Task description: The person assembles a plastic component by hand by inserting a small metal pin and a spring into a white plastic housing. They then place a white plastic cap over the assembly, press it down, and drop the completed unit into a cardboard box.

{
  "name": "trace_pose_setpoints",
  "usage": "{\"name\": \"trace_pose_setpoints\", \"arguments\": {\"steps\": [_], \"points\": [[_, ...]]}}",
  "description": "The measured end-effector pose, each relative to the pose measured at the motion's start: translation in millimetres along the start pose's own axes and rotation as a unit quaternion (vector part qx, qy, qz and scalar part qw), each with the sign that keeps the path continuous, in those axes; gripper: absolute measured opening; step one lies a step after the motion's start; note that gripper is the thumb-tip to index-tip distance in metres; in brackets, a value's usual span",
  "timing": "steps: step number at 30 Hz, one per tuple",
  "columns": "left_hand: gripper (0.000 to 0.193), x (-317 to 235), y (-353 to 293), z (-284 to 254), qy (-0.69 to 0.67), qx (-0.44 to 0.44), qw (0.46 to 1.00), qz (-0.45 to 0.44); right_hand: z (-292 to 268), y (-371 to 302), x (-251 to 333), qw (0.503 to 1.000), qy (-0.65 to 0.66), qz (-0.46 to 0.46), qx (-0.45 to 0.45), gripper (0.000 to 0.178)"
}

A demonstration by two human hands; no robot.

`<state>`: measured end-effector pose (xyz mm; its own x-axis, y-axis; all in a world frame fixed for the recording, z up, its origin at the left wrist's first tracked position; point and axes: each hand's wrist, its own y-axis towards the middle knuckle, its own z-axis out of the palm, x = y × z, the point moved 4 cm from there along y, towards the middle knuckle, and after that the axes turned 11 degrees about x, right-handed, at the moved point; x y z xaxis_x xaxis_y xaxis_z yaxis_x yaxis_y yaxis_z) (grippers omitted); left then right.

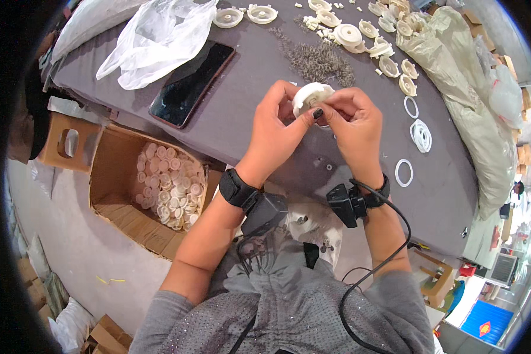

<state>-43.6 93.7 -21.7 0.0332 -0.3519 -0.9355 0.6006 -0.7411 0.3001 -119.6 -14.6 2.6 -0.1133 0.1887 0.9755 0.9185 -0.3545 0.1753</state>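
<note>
Over the near part of the table, both hands grip one round off-white plastic cap (pixel 311 94) between them. My left hand (pixel 275 127) closes on its left side, with the dark-nailed thumb across the near face. On the opposite side my right hand (pixel 356 121) pinches the cap with thumb and fingers. The thumbs nearly meet, and the fingers hide part of the cap. Just beyond lies a heap of small metal springs (pixel 324 62). Several white rings (pixel 420 137) lie to the right of my right hand. More off-white plastic caps (pixel 348 36) are scattered farther back.
A dark phone (pixel 192 85) and a clear plastic bag (pixel 159 41) lie on the grey table (pixel 242 76) at left. Below the table edge, a cardboard box (pixel 115 189) holds many plastic caps. A long pale sack (pixel 454 94) lines the right side. Cables run from both wristbands.
</note>
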Motion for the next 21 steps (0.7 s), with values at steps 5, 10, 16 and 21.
{"name": "trace_pose_setpoints", "arguments": {"steps": [5, 10, 16, 21], "points": [[0.030, 5.0, 0.9, 3.7, -0.057, -0.008, 0.998, 0.012, 3.3, -0.5, 1.3, 0.999, 0.023, 0.003, 0.023, 0.013], [0.035, 6.3, 0.4, 4.7, -0.053, -0.008, 0.999, -0.004, 3.7, -2.9, 2.3, 0.998, 0.033, 0.010, 0.050, 0.015], [0.041, 10.0, 0.9, 6.0, -0.050, -0.007, 0.999, 0.001, 4.4, -1.5, -2.6, 0.997, 0.070, 0.022, 0.032, 0.014], [0.029, 7.5, 0.0, 5.4, -0.002, -0.012, 1.000, 0.009, 4.3, -0.8, -3.8, 0.997, 0.058, 0.030, 0.030, 0.011]]}}
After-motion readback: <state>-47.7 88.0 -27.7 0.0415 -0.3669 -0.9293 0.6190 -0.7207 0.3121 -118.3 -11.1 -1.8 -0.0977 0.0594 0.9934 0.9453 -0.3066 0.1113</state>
